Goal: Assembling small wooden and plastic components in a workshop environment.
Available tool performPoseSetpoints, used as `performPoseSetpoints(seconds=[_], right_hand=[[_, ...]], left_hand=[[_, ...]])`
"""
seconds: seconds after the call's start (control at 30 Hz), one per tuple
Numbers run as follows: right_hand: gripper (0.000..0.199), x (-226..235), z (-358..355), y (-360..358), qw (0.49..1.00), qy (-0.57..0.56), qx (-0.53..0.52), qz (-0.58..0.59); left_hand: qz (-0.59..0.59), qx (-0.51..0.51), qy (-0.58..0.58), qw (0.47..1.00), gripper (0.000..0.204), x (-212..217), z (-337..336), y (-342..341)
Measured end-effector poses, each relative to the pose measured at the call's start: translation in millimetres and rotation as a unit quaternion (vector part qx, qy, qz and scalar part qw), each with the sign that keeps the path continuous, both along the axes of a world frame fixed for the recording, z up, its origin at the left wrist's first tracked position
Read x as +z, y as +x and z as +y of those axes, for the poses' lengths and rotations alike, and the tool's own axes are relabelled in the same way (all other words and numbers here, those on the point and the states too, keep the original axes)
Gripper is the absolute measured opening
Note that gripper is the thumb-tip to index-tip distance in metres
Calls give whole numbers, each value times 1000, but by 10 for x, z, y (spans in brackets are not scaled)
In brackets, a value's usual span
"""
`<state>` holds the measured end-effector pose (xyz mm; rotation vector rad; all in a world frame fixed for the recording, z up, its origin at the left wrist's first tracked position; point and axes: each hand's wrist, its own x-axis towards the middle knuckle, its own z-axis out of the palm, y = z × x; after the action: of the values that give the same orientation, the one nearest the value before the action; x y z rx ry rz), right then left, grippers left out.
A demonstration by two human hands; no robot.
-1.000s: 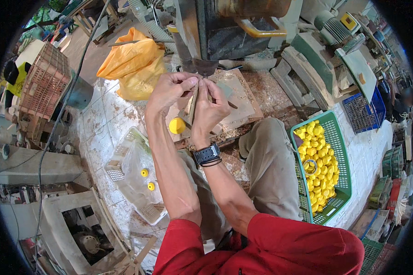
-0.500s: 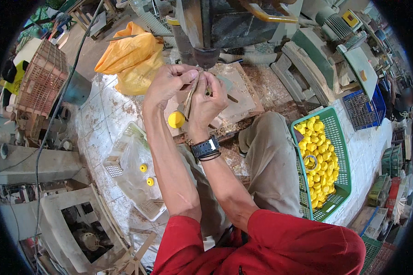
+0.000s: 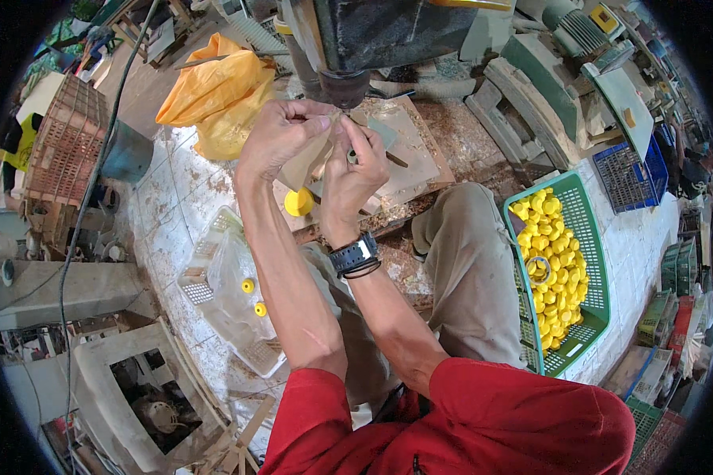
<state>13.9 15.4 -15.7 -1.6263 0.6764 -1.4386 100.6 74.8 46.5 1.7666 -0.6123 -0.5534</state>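
Note:
Just under the dark spindle head of a machine, my two hands meet with their fingertips close together. My left hand pinches a thin tan sheet that looks like stiff paper or sandpaper. Close against it, my right hand is closed on the sheet's other edge, its fingers curled. The exact grip at the fingertips is too small to make out. Below the left hand, a yellow round piece lies at the edge of the pale work board, which is strewn with dust and chips.
A green basket of small yellow pieces stands at my right. To the left sits a white basket with a clear plastic bag and two yellow pieces. An orange sack stands far left; a black cable hangs nearby.
The tan sheet, seen nearly edge-on before, now shows its flat face between my hands. Both hands have shifted slightly left in the picture, as the view has also moved a little.

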Motion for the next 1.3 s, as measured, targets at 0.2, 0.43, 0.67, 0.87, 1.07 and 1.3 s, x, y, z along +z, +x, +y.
performPoseSetpoints(seconds=[0.2,0.43,0.67,0.87,1.07,1.3], right_hand=[[19,1,-14,-3,1000,16,8,0],[35,17,39,-46,999,-16,36,20],[43,10,90,-24,999,-4,49,14],[36,-20,54,12,999,16,41,-8],[20,-11,34,58,999,17,13,-29],[16,-34,5,45,999,15,11,-32]], left_hand=[[-29,1,17,999,25,46,-4,-18],[-41,-8,10,999,27,10,-2,19],[-55,-12,-9,998,28,2,12,6],[-49,-6,51,998,26,70,5,-44],[-71,3,21,997,29,31,-28,-33],[-50,35,35,998,27,13,-34,-35]])
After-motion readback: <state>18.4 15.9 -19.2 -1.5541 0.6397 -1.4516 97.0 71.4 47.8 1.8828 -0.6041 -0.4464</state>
